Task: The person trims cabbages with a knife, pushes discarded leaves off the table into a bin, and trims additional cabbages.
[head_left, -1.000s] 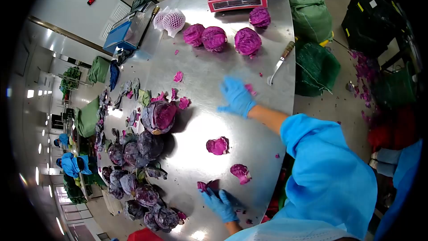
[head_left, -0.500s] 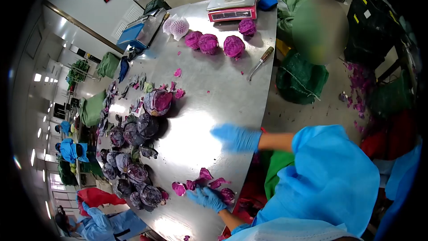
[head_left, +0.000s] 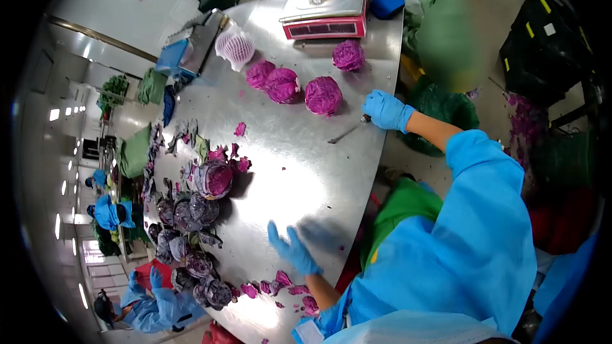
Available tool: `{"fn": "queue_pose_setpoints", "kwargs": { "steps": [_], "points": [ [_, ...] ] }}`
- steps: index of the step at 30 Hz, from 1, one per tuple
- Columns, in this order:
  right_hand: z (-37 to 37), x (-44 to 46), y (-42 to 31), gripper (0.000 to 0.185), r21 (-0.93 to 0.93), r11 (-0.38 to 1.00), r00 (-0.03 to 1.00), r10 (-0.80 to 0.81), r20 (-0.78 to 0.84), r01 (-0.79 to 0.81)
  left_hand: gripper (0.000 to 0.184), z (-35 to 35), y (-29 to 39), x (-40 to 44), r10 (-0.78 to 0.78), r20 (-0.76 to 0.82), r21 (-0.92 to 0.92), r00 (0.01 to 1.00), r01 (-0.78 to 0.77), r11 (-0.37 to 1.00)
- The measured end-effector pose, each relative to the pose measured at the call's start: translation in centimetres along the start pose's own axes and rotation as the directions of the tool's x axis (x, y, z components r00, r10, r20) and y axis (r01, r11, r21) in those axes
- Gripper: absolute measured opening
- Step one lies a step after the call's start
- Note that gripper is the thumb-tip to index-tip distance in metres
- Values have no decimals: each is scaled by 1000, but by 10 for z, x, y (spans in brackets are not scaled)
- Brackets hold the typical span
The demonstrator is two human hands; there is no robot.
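Observation:
My right hand (head_left: 386,111), in a blue glove, is closed around the handle of a knife with a thin curved blade (head_left: 344,134) at the table's near edge. The blade points left over the metal surface, and the glove hides most of the handle. My left hand (head_left: 294,251), also gloved, hovers over the table with fingers apart and nothing in it. Loose purple cabbage leaves (head_left: 280,278) lie just below it. Beyond the knife sits a peeled purple cabbage (head_left: 323,95), with another peeled cabbage (head_left: 281,85) beside it.
Several dark untrimmed cabbages (head_left: 191,213) are heaped on the table's left side. A red scale (head_left: 325,13) and a blue block-like object (head_left: 387,2) stand at the far end, near a white foam net (head_left: 234,48). A co-worker (head_left: 150,306) is at lower left.
My right hand has moved up the table and taken hold of the knife. My left hand has lifted off the loose leaves and spread its fingers. The view has shifted slightly.

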State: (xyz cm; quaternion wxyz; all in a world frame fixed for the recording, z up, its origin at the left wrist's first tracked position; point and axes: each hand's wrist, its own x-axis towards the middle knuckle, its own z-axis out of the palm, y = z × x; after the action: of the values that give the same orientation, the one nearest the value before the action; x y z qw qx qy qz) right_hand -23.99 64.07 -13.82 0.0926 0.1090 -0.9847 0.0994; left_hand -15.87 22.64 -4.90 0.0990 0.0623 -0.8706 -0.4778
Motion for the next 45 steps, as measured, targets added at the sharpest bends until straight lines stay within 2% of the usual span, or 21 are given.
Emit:
{"fn": "queue_pose_setpoints", "kwargs": {
  "steps": [2,5,7,10,11,13,15,17,19,21,22,24,25,27,30,33,35,39,40,43,45],
  "points": [
    [-17,3,-3,17,176,983,994,-71,88,55,49,57,20,46,169,159,41,973,-177,983],
    [-37,5,-4,46,262,955,990,-141,-25,142,46,135,88,97,389,307,53,868,-424,904],
    [-34,23,-2,62,451,892,974,129,-187,-32,45,176,100,123,245,357,58,901,-283,957],
    [-57,63,-21,68,250,966,938,25,-346,66,52,227,66,146,-58,374,-157,926,125,980],
    [-47,68,-28,67,114,983,940,-100,-326,144,71,225,99,139,-320,481,-173,817,446,878],
    [-29,54,-42,61,159,950,961,-256,-105,271,86,230,96,141,-436,597,-206,673,654,727],
    [-30,32,-39,58,340,840,890,-455,19,422,93,240,107,138,-453,616,-150,644,660,736],
    [-53,19,-17,54,468,829,941,-337,-20,307,96,251,96,146,-455,657,-63,601,646,761],
    [-68,27,10,55,574,815,980,-168,108,77,101,266,113,143,-477,566,-171,672,662,730],
    [-58,27,28,53,523,852,979,129,-157,-29,103,290,109,147,-390,445,-276,806,538,796],
    [-37,29,38,68,483,874,960,181,-213,-57,102,294,108,148,-367,414,-309,833,508,804],
    [-45,47,46,80,673,731,964,245,-105,-113,98,294,111,154,-178,440,-309,880,334,890],
    [-50,55,47,86,755,638,962,270,-37,-150,96,292,114,154,-89,455,-305,886,249,919],
    [-49,73,50,100,789,598,981,190,28,-139,95,286,128,147,-206,406,-350,890,360,865],
    [-27,95,41,103,805,579,981,194,18,-129,92,287,110,136,40,425,-361,904,129,924],
    [-10,104,38,101,797,586,972,236,8,-149,79,270,81,116,105,298,-5,949,-109,994],
    [-10,106,33,95,817,549,959,284,17,-177,69,258,72,111,60,166,53,984,-69,996],
    [-14,115,26,99,841,473,939,326,111,-264,64,260,98,129,343,236,115,909,-376,919],
    [-6,116,25,105,852,456,934,344,97,-257,63,267,87,132,294,373,-18,880,-310,950],
    [-8,127,32,121,884,360,945,243,221,-299,62,263,101,131,361,333,-22,871,-376,926],
    [7,127,25,123,939,245,956,228,186,-241,58,266,75,121,-108,235,-332,966,184,925]
  ]
}}
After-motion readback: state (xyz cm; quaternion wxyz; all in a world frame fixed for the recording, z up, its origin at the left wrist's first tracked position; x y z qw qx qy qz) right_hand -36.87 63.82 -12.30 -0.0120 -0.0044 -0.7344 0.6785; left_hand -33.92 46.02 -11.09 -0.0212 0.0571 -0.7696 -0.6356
